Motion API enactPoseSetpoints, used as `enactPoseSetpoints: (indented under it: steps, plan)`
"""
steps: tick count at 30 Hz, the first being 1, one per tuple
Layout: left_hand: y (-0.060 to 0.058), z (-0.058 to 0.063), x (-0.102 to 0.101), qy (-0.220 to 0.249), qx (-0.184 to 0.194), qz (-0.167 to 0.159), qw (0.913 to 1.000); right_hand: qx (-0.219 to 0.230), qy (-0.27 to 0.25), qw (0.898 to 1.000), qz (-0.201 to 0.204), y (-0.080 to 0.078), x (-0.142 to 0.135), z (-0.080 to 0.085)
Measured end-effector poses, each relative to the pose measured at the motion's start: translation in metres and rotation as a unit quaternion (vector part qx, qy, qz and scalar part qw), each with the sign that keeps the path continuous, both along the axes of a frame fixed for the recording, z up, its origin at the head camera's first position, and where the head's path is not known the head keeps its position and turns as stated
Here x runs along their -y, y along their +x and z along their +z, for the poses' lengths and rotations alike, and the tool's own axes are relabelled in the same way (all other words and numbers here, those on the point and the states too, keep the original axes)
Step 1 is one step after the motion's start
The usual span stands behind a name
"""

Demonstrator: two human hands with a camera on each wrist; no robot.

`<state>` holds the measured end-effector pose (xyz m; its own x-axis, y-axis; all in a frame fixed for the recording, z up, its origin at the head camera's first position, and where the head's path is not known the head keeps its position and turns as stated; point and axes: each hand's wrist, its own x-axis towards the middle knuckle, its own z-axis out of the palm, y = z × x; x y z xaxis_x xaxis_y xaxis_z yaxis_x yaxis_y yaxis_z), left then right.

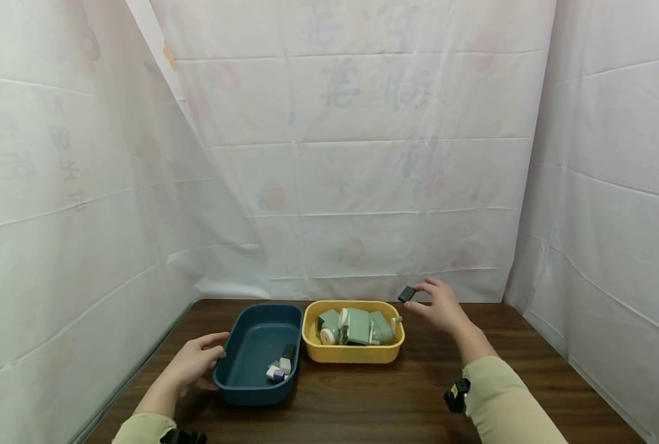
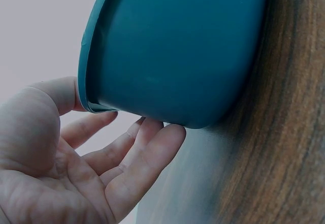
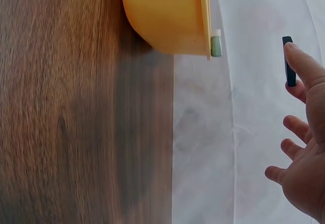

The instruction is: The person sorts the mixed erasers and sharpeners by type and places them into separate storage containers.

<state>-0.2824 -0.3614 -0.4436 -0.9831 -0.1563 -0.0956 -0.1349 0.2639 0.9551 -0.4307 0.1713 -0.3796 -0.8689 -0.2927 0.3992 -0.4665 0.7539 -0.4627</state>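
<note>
My right hand (image 1: 443, 308) is raised to the right of the yellow bin, pinching a small flat black block (image 1: 406, 294) between thumb and index finger. In the right wrist view the block (image 3: 289, 61) appears edge-on, and the other fingers are spread away from it. At the left side of the dark blue bin (image 1: 235, 394), my left hand (image 1: 193, 364) holds the rim. The left wrist view shows the thumb at the rim and the fingers against the outer wall. Inside the blue bin lie several small white, purple and black blocks (image 1: 285, 365), their kind unclear.
Beside the blue bin stands the yellow bin (image 1: 353, 354), holding several pale green objects (image 1: 357, 325) with cream round parts. Both rest on a dark wooden table (image 1: 357, 401). White sheets (image 1: 363, 185) hang behind and along both sides.
</note>
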Motion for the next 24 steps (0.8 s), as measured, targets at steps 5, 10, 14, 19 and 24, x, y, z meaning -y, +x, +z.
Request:
enactPoseSetpoints:
  steps: [5,10,14,19,24]
  plan:
    - [0.001,0.0,-0.001,-0.001,-0.002,0.0,1.0,0.005,0.002,1.0,0.004,0.0,0.008,0.001]
    - [0.002,0.001,0.0,-0.002,-0.004,-0.001,1.0,-0.001,-0.003,1.0,0.016,0.004,0.017,0.004]
    - [0.002,0.0,0.0,-0.001,-0.005,-0.002,1.0,-0.009,-0.009,1.0,0.025,0.005,0.026,0.006]
    - [0.002,0.0,0.0,0.001,-0.003,-0.002,1.0,-0.001,-0.019,0.999,0.031,0.006,0.039,0.007]
    - [0.002,0.001,0.0,0.002,-0.002,-0.002,1.0,0.001,-0.022,0.999,0.038,0.008,0.051,0.01]
